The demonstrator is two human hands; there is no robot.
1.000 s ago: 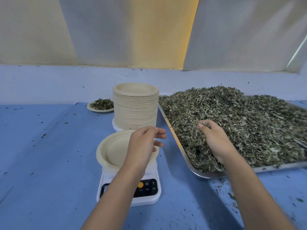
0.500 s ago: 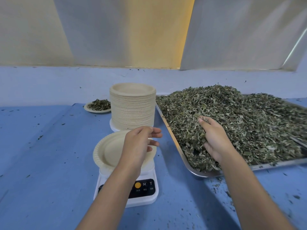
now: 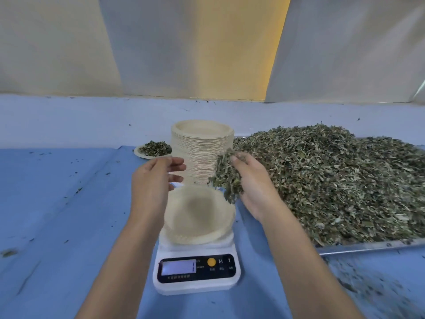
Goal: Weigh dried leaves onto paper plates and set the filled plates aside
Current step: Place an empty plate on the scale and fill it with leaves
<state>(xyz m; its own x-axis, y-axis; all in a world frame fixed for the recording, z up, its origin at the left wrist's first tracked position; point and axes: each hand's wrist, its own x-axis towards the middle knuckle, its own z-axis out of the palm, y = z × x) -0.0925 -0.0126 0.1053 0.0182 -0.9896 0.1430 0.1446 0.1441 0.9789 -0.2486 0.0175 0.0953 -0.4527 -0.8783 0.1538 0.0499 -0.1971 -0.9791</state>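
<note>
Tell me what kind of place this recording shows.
Probably a small herb- or tea-packing bench: a metal tray heaped with dried leaves, a digital scale carrying a paper plate, and a tall plate stack on a blue-covered table.

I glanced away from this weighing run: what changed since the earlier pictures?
The right hand lifted a handful of dried leaves out of the tray and carried it left, toward the empty plate on the scale. The left hand stays open beside it. The plate stack and filled plate stayed put.

wall [image 3: 161,42]: pale grey panels, warm yellow strip | table cover [image 3: 57,203]: blue, creased | ledge [image 3: 69,120]: pale
</note>
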